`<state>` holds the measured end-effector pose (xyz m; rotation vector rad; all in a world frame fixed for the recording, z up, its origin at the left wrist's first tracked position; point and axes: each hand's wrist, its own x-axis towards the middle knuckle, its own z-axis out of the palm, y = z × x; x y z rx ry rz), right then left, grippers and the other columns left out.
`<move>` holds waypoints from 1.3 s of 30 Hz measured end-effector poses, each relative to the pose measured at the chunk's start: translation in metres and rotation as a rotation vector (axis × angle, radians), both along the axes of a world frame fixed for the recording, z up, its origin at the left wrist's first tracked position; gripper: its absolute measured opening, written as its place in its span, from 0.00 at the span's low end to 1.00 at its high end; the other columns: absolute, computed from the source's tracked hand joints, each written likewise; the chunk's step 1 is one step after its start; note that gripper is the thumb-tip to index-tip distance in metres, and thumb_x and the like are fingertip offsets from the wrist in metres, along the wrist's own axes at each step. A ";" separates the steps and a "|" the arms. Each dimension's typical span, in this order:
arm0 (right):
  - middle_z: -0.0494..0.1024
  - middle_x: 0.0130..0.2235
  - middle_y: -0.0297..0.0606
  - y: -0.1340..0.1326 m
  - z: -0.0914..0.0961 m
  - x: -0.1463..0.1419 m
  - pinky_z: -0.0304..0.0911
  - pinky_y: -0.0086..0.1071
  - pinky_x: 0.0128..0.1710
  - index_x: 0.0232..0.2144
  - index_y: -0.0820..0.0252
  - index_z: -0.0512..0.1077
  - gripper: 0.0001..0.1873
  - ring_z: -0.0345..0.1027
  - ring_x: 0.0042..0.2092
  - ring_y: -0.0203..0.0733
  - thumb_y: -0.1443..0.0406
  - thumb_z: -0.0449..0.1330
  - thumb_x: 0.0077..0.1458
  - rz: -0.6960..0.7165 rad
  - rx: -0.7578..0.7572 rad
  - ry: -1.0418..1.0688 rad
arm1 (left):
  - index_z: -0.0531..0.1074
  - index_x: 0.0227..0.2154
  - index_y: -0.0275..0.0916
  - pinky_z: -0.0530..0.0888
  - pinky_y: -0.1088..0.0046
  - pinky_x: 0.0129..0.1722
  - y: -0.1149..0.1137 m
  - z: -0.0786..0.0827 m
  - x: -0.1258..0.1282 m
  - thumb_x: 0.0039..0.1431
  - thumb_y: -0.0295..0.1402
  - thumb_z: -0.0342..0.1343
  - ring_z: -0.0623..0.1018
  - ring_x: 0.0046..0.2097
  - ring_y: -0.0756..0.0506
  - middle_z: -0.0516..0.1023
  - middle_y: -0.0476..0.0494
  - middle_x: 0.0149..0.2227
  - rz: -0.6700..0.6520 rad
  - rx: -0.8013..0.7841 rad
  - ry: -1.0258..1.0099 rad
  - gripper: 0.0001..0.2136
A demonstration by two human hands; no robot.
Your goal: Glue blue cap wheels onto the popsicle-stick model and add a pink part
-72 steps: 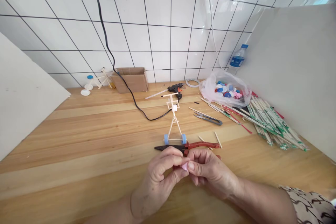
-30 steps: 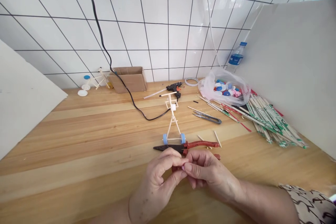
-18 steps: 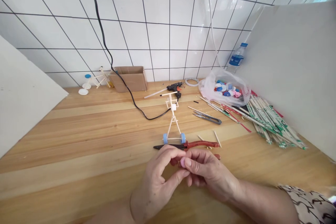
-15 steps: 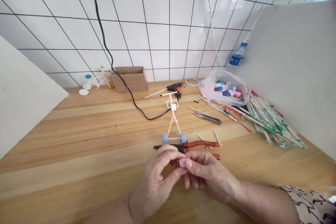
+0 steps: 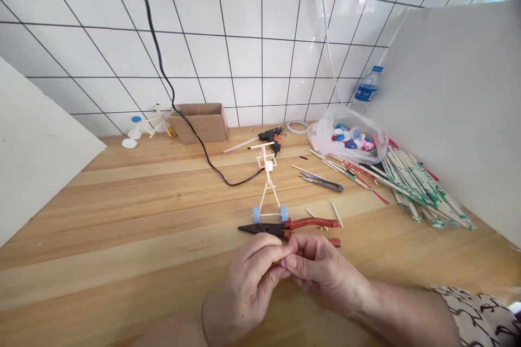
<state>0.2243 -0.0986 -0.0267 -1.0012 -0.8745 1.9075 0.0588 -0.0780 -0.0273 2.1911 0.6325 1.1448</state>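
Observation:
My left hand point(image 5: 254, 276) and my right hand point(image 5: 321, 265) meet above the front of the table, fingertips touching. Pinched between them is a small pink piece point(image 5: 283, 263), perhaps a bottle cap; the fingers cover most of it. Just beyond lie pliers point(image 5: 311, 223) with red handles and dark jaws, partly behind my fingers. Behind the pliers stands a small tricycle model point(image 5: 268, 187) made of pale sticks, with blue caps as its two near wheels.
A glue gun point(image 5: 271, 135), tape roll point(image 5: 297, 127) and cardboard box point(image 5: 203, 123) sit by the tiled wall. Thread snips point(image 5: 325, 182) lie right of the model. Farther right are a bag of bottle caps point(image 5: 321, 138), wrapped chopsticks point(image 5: 423, 187) and a bottle point(image 5: 366, 91). Another model point(image 5: 148, 126) stands back left.
My fingers have closed more tightly around the pink piece, hiding most of it. My left hand has dropped slightly, showing more of the pliers. The things on the table stay put.

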 end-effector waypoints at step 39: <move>0.66 0.20 0.30 0.002 0.004 0.000 0.44 0.23 0.19 0.23 0.65 0.67 0.19 0.54 0.20 0.25 0.54 0.64 0.46 -0.022 -0.053 0.018 | 0.72 0.36 0.38 0.73 0.77 0.40 0.003 -0.002 0.002 0.57 0.23 0.53 0.75 0.39 0.49 0.72 0.44 0.38 0.028 -0.216 -0.085 0.06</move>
